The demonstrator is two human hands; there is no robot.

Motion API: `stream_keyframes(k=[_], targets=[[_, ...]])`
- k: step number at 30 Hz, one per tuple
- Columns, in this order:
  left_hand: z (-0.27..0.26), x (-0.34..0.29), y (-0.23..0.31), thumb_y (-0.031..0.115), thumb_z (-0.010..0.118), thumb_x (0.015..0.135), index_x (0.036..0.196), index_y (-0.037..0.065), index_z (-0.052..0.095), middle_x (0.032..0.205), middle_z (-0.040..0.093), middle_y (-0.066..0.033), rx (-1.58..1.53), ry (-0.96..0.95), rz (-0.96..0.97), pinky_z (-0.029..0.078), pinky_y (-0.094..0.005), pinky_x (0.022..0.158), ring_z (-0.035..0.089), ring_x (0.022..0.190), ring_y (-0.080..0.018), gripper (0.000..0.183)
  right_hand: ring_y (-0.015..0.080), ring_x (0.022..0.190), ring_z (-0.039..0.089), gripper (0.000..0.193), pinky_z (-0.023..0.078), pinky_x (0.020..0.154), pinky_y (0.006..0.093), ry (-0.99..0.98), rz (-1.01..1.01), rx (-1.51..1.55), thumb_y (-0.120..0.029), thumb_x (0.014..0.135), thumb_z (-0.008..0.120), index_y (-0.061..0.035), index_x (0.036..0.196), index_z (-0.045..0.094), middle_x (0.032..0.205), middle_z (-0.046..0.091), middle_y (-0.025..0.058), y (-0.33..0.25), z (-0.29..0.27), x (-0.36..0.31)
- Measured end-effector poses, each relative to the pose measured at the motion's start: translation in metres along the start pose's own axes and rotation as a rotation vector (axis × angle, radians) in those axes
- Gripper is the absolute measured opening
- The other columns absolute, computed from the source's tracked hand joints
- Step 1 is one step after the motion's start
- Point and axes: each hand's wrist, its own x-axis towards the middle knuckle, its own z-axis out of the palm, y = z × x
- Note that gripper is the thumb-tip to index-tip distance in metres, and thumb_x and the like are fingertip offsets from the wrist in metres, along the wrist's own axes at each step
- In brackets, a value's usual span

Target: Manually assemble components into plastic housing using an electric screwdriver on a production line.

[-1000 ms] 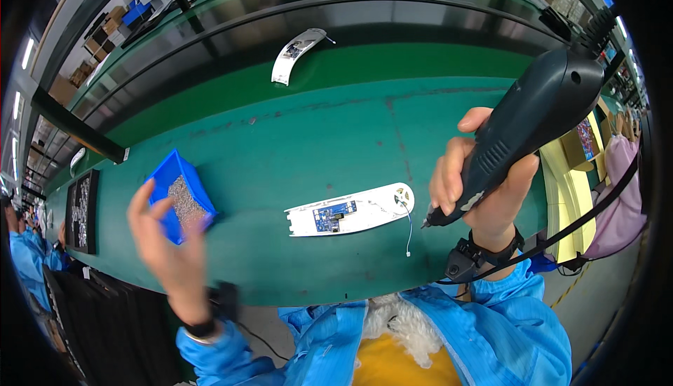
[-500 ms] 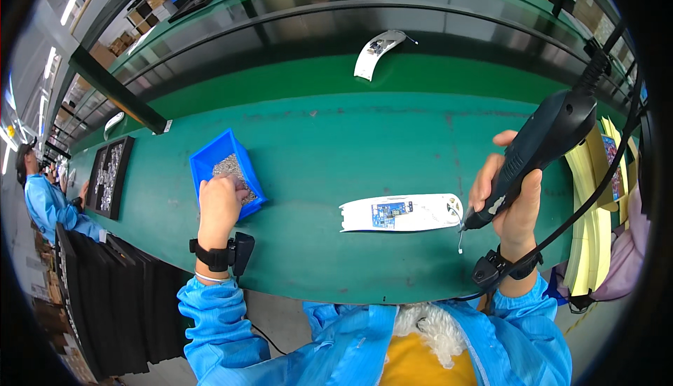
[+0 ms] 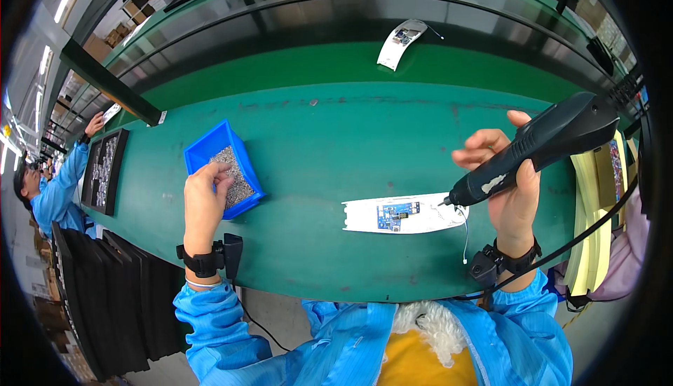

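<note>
My left hand (image 3: 204, 200) is over a blue plastic bin (image 3: 244, 153), thumb and fingers pinched together. Tiny grey metal parts that look like screws (image 3: 238, 188) cover the bin's bottom; whatever sits in the pinch is too small to make out. In my right hand (image 3: 515, 207) is a black corded electric screwdriver (image 3: 529, 151), some fingers lifted off its body. Its tip points down-left, at the right end of a long white plastic shell (image 3: 359, 218); I cannot tell if they touch. A blue circuit board (image 3: 392, 216) lies in the shell, and a thin white cable (image 3: 465, 242) trails from it.
Another white curved shell (image 3: 398, 48) rests at the back ledge. At left are a black tray of small parts (image 3: 105, 172) and a co-worker in blue (image 3: 59, 193). The screwdriver's cord (image 3: 592, 221) curves past yellow sheets (image 3: 587, 239) at right. Black panels (image 3: 116, 295) stand lower left.
The screwdriver's tip has moved left and up onto the shell's right end, its body tilting flatter. My left hand has lifted slightly and moved left over the bin. The co-worker's arm has risen.
</note>
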Motion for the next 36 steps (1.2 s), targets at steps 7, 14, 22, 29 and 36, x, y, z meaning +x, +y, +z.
stream_keyframes(k=[7,14,22,29,36], targets=[[-0.013,-0.001,0.019,-0.001,0.062,0.070,0.077,-0.003,0.061,0.070,0.061,-0.0094,-0.119,0.104,0.083,0.043,-0.0271,0.061,0.057,0.065,-0.0182,0.008,0.0155,0.050,0.053,0.068,0.048,0.052,0.0298,-0.074,0.002,-0.067,-0.056,0.083,0.040,-0.0045,0.126,0.027,0.062,0.049,0.0063,0.009,-0.006,0.004],[0.056,-0.042,0.148,0.018,0.074,0.059,0.068,0.013,0.063,0.068,0.056,0.0036,-0.346,-0.125,0.425,0.032,-0.0356,0.080,0.052,0.073,-0.0150,0.015,0.0152,0.037,0.044,0.080,0.040,0.038,0.0280,-0.247,-0.111,0.124,-0.074,0.075,0.033,-0.0054,0.116,0.030,0.052,0.044,0.0054,0.020,0.036,-0.002],[0.083,-0.044,0.148,0.017,0.072,0.062,0.066,0.010,0.063,0.064,0.053,0.0019,-0.468,-0.177,0.380,0.029,-0.0428,0.086,0.051,0.074,-0.0159,0.012,0.0173,0.050,0.056,0.093,0.045,0.044,0.0237,-0.247,-0.056,0.399,-0.076,0.062,0.047,0.0005,0.114,0.033,0.059,0.055,0.0114,0.031,0.048,-0.015],[0.084,-0.050,0.136,0.018,0.072,0.062,0.072,0.010,0.063,0.070,0.054,0.0019,-0.358,-0.176,0.361,0.026,-0.0462,0.089,0.051,0.079,-0.0167,0.016,0.0170,0.039,0.049,0.077,0.042,0.039,0.0274,-0.410,-0.089,0.116,-0.072,0.073,0.039,-0.0068,0.113,0.030,0.055,0.050,0.0083,0.038,0.053,-0.012],[0.055,-0.025,0.091,0.011,0.072,0.062,0.109,0.000,0.053,0.110,0.054,-0.0103,-0.254,0.043,0.323,0.036,-0.0419,0.086,0.053,0.092,-0.0260,0.052,0.0173,0.042,0.050,0.085,0.042,0.040,0.0272,-0.286,-0.084,0.280,-0.077,0.068,0.038,-0.0044,0.113,0.031,0.055,0.051,0.0091,0.054,0.062,-0.009]])
